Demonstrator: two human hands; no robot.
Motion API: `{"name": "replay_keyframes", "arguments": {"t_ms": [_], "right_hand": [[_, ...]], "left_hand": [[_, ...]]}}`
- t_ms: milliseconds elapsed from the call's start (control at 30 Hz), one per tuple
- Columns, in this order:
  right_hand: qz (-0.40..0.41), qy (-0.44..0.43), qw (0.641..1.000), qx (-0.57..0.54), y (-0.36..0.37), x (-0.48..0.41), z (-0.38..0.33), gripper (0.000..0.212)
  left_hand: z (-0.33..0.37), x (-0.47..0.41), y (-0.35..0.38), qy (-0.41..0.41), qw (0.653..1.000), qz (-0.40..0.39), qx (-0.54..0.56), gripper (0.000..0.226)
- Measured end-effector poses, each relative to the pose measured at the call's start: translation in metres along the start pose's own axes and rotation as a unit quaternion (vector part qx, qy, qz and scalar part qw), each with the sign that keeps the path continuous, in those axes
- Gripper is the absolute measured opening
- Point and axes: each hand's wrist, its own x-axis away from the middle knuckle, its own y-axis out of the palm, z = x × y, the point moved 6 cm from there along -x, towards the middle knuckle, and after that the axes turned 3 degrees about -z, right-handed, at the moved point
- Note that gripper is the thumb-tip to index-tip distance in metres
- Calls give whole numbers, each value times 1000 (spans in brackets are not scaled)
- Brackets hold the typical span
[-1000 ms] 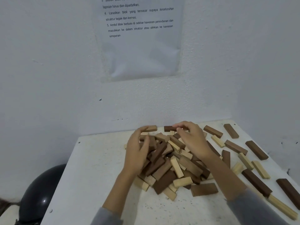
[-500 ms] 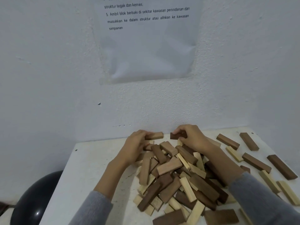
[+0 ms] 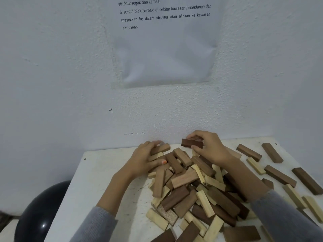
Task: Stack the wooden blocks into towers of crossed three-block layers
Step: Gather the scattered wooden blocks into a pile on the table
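Left hand [image 3: 145, 160] curls over a tan block [image 3: 161, 148]; the grip looks partial. Right hand [image 3: 210, 149] pinches a dark block [image 3: 191, 143] clear of the heap. Loose pile [image 3: 190, 187] lies under both wrists, so a dragged forearm may scatter blocks off the desk [image 3: 104, 180].

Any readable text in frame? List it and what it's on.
All on the white printed sheet on the wall, top cut off by the frame:
"struktur tegak dan kemas,"
"5. Ambil blok berbaki di sekitar kawasan penindanan dan"
"masukkan ke dalam struktur atau alihkan ke kawasan"
"simpanan."
No markings seen on the wooden blocks.
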Motion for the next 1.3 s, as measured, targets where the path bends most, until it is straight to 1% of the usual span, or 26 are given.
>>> {"name": "replay_keyframes", "arguments": {"t_ms": [133,200,300,367,467,533,600,667,733,767,800,900,967,1100,1233,1300], "right_hand": [[-6,12,1000,-6,2,3,-5,32],[13,34,999,-15,1,4,-8,28],[53,60,995,-55,-3,7,-16,21],[26,74,995,-60,0,7,-22,20],[-61,94,993,-31,14,7,-30,22],[-99,110,989,5,22,7,-34,33],[-128,120,982,62,28,8,-39,54],[-148,123,973,130,34,7,-44,75],[-159,117,963,184,42,5,-47,86],[-159,113,961,195,45,3,-47,86],[-157,113,963,187,47,3,-47,84],[-133,118,979,100,47,2,-45,68],[-108,102,986,81,44,2,-46,60],[-89,82,988,96,43,3,-50,54],[-64,53,983,167,48,8,-58,51],[-68,45,982,169,53,8,-58,51]], "left_hand": [[-1,-5,-4,-13,1000,-12,13,67],[-2,-8,-4,-22,1000,-16,8,63],[-4,-9,-7,-29,1000,3,11,58],[-5,-8,-6,-27,1000,9,5,57],[-4,-4,-5,-16,999,33,-16,57],[-4,-1,-4,-12,998,49,-38,60],[-6,0,-2,-12,998,40,-51,66],[-9,-1,-3,-15,999,30,-39,70],[-10,-3,-5,-17,999,31,-36,70],[-10,-4,-5,-20,999,30,-41,70],[-10,-5,-5,-21,998,26,-50,71],[-10,-10,-4,-32,996,7,-81,73],[-9,-12,-6,-38,996,3,-79,72],[-8,-10,-8,-60,995,5,-75,70],[-14,-2,-13,-73,995,37,-51,65],[-17,2,-18,-80,994,51,-46,64]]}}
